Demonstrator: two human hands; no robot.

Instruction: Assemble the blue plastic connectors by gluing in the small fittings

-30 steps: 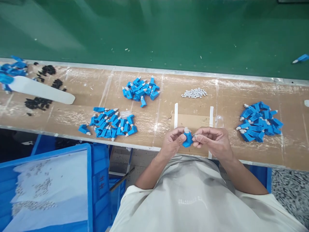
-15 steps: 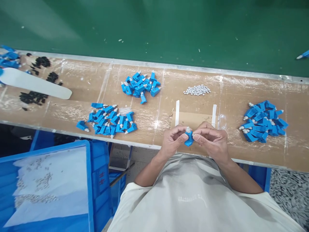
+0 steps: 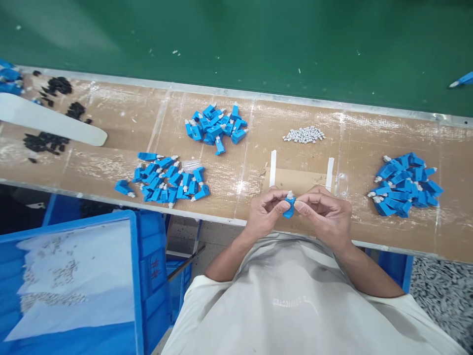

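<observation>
A small blue plastic housing with a white tip (image 3: 288,209) is pinched between the thumb and fingers of my left hand (image 3: 266,211), its white end pointing away from me. The fingers of my right hand (image 3: 325,213) are closed in a pinch against the housing's right side. Whatever those right fingertips hold, if anything, is hidden. Both hands are above the near edge of the bench, in front of a cardboard patch (image 3: 299,178) between two white tape strips. Beyond the patch lies a pile of small white pieces (image 3: 304,134).
Piles of similar blue housings lie at the right (image 3: 406,185), at the centre (image 3: 216,127) and at the left (image 3: 170,180). Black parts (image 3: 46,142) surround a long white strip (image 3: 55,121). A green surface (image 3: 236,49) runs behind the bench. A blue crate (image 3: 150,276) stands lower left.
The housing has turned slightly in my left fingers, and my right fingertips have come closer against its side. The whole view has shifted a little.
</observation>
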